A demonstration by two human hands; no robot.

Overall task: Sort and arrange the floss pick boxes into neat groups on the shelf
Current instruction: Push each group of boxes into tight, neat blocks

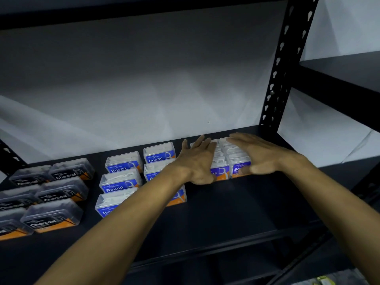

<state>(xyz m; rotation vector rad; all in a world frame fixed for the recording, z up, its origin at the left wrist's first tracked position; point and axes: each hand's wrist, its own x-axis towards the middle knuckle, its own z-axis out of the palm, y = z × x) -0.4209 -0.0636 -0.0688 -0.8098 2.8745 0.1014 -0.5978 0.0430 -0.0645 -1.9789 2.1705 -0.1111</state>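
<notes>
Sorting is nearing its end, we are judging: Charcoal boxes (51, 194) and Round boxes (121, 183) are sitting grouped on the shelf (236, 206) while our left hand (198, 161) and right hand (259, 155), grip flat and wide, are squaring the Smooth boxes (228, 161) at right.

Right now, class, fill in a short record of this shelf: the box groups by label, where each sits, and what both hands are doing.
Left group: Charcoal boxes, dark, two columns.
Middle group: Round boxes, blue labels, partly hidden by the left forearm.
Right group: Smooth boxes, two columns near the shelf post.
Left hand: fingers straight, resting on the group's left column.
Right hand: flat over the right column, thumb at the front label.
Surface: black shelf.
</notes>
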